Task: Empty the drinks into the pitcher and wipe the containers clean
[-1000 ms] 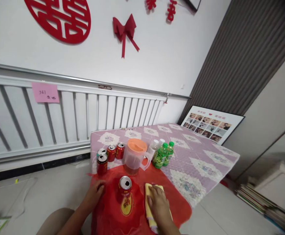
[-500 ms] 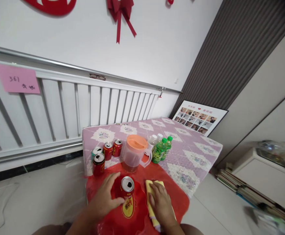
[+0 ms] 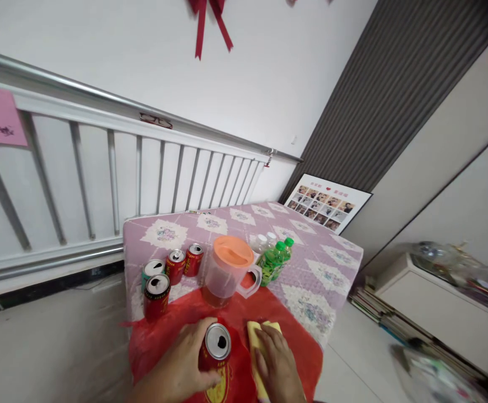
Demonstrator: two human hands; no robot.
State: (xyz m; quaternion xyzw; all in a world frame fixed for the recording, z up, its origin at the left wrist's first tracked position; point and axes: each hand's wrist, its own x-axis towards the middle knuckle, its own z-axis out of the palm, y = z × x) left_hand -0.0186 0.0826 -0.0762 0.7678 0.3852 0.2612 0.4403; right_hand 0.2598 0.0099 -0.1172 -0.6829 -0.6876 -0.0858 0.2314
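Indoors: yellow cloth [image 3: 253, 340] on red sheet [image 3: 300, 358]; radiator [image 3: 125, 173] beyond.

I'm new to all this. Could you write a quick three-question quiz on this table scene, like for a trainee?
1. What is beneath the right hand?
A) a pitcher handle
B) a soft yellow cloth
C) a white bottle cap

2. True or false: the translucent plastic pitcher has an orange lid.

3. How many cylindrical metal cans show, counting the red can at the left hand?

Key: 1. B; 2. True; 3. Five.
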